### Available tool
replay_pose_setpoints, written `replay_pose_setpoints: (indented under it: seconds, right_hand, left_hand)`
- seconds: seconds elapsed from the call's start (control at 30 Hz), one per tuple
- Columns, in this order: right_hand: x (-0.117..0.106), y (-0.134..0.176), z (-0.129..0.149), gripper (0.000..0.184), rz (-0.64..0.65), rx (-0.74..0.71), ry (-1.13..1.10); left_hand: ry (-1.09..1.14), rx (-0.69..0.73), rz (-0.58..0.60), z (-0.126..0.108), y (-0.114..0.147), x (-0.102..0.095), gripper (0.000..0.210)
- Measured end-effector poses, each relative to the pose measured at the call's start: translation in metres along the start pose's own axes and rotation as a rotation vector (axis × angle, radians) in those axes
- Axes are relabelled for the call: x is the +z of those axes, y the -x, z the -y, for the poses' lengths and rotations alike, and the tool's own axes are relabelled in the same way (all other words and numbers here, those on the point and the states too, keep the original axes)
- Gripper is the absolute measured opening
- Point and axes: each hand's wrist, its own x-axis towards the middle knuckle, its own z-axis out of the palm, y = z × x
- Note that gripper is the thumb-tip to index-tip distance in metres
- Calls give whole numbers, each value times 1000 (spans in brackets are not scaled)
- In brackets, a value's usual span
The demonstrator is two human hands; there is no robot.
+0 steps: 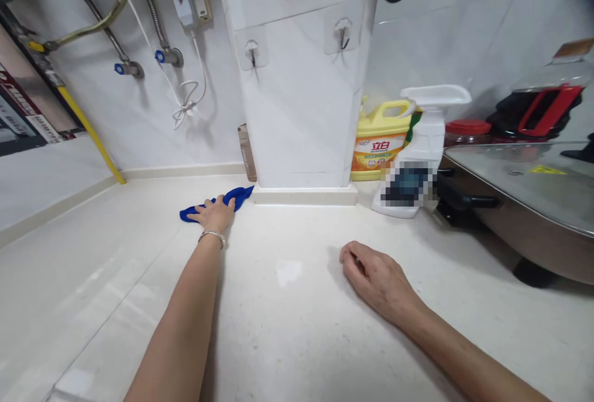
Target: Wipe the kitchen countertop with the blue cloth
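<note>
My left hand [216, 214] presses down on a bunched blue cloth [239, 196] on the pale countertop [288, 309], left of the tiled pillar's foot. Its fingers reach over the cloth and grip it against the surface. A bracelet [212, 238] circles that wrist. To the right, my right hand [374, 275] rests on the counter with its fingers loosely curled in. Nothing shows in it. Behind it stands a white spray bottle [429, 136], its label blurred, with a yellow detergent jug [383, 136] beyond.
The tiled pillar [301, 111] juts out at the middle, bearing two hooks. A large electric pan [524, 210] with a glass lid stands at the right. A small brown box [247, 151] leans beside the pillar. A yellow gas pipe [90, 133] and water valves line the left wall.
</note>
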Motion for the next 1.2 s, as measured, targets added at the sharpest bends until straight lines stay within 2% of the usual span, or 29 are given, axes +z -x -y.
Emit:
replay_pose_setpoints:
  seconds: [0.17, 0.3, 0.5, 0.63, 0.77, 0.97, 1.2]
  right_hand:
    - [2, 1, -1, 22, -9, -6, 36]
    - [3, 1, -2, 22, -6, -2, 37]
    - [1, 0, -2, 21, -13, -10, 18]
    - [0, -1, -1, 20, -12, -19, 20]
    - [1, -3, -2, 18, 6, -43, 44]
    - [4, -9, -6, 19, 0, -44, 83]
    - [-7, -12, -7, 20, 63, 38, -310]
  left_hand:
    - [26, 103, 18, -10, -16, 11, 63]
    - [61, 190, 73, -6, -24, 12, 59]
    - [72, 292, 152, 13, -10, -1, 60]
    - [51, 357, 149, 25, 20, -11, 57]
    - [26, 398, 135, 31, 60, -19, 55]
    - [28, 490, 127, 22, 132, -28, 57]
    - [54, 622, 156, 0, 216, -36, 55]
